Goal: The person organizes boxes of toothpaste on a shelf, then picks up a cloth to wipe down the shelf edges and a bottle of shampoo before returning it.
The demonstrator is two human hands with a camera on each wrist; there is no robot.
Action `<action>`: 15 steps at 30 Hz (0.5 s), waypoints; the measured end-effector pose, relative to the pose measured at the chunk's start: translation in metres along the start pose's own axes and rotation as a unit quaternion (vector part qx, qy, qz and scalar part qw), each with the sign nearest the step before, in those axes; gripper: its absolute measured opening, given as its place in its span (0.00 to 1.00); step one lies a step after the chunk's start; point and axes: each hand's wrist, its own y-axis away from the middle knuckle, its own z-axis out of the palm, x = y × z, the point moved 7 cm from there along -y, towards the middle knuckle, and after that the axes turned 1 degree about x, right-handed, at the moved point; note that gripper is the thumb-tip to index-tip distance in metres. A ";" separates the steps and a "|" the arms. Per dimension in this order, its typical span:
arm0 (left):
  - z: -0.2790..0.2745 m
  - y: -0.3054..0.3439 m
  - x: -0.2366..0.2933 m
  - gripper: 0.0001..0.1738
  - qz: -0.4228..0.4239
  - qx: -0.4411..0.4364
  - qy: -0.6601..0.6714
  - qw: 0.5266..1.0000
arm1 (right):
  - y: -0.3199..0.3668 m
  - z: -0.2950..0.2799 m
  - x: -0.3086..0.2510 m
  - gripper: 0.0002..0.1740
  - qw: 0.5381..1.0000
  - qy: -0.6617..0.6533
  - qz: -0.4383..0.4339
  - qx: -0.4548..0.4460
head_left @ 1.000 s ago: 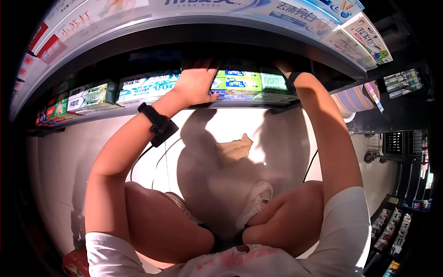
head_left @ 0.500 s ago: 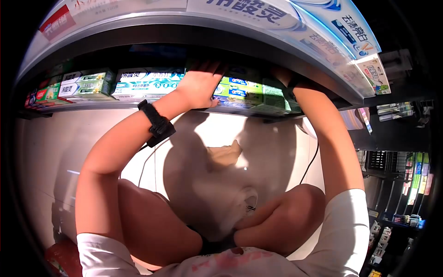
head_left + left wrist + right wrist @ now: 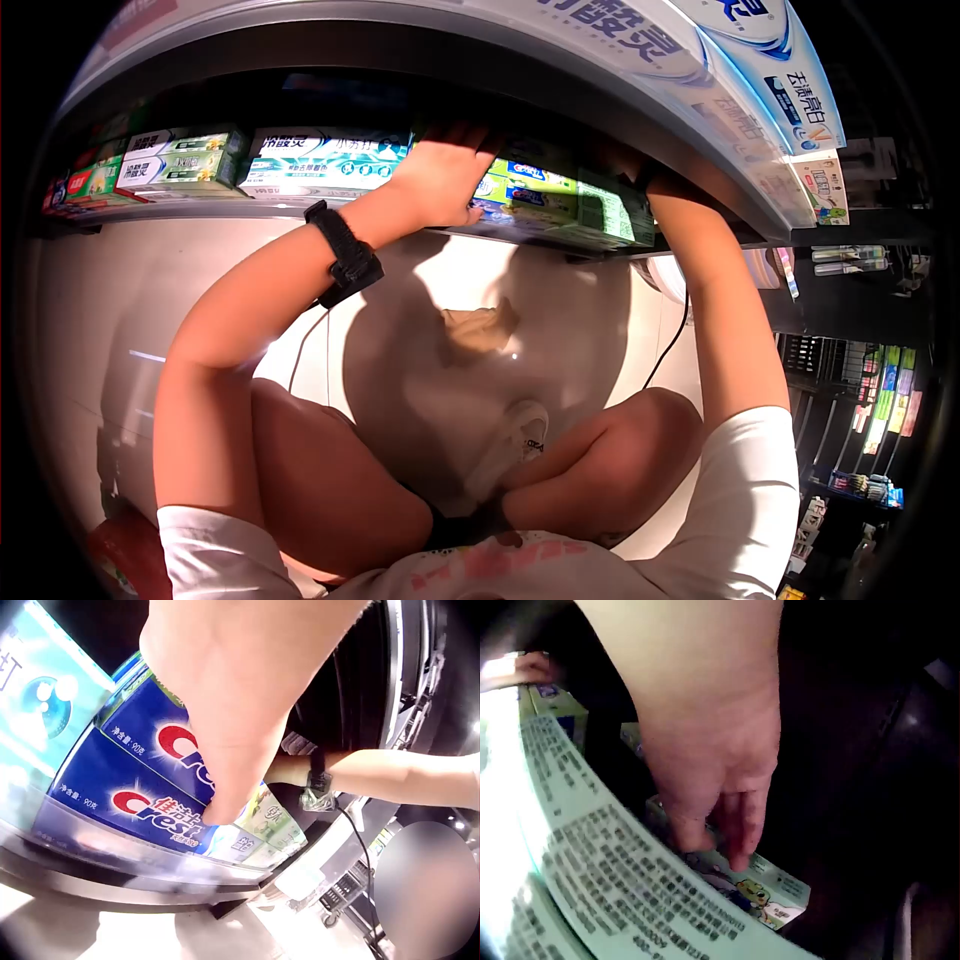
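Observation:
My left hand [image 3: 450,185] holds a stack of Crest toothpaste boxes [image 3: 124,784] on the low shelf. Its thumb lies against their blue front ends in the left wrist view, while the fingers reach over the top toward the back. Deep in the shade behind a pale green box with printed text [image 3: 622,862], my right hand [image 3: 716,772] grips a small toothpaste box with a cartoon figure [image 3: 776,896] between thumb and fingers. The upper shelf's shadow mostly hides this hand in the head view.
White and teal toothpaste boxes [image 3: 325,160] stand left of my left hand, with green and white boxes [image 3: 180,165] farther left. The upper shelf [image 3: 400,45] overhangs both hands. Packaged toothbrushes [image 3: 850,260] lie at right.
The head view has shifted, with the upper shelf's corner moving right and down. My left hand stays at the Crest boxes; my right hand stays inside the shelf, its wrist now more shaded.

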 end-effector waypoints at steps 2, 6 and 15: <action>0.001 0.001 0.001 0.51 0.012 0.016 -0.009 1.000 | 0.003 -0.004 0.006 0.36 1.000 -0.003 -0.004 -0.004; -0.001 0.001 0.003 0.50 0.007 -0.016 -0.024 1.000 | 0.009 -0.011 0.021 0.36 1.000 -0.002 -0.015 -0.012; -0.002 0.003 0.004 0.48 0.018 0.040 -0.064 0.997 | 0.020 -0.006 0.019 0.36 1.000 -0.005 -0.018 -0.018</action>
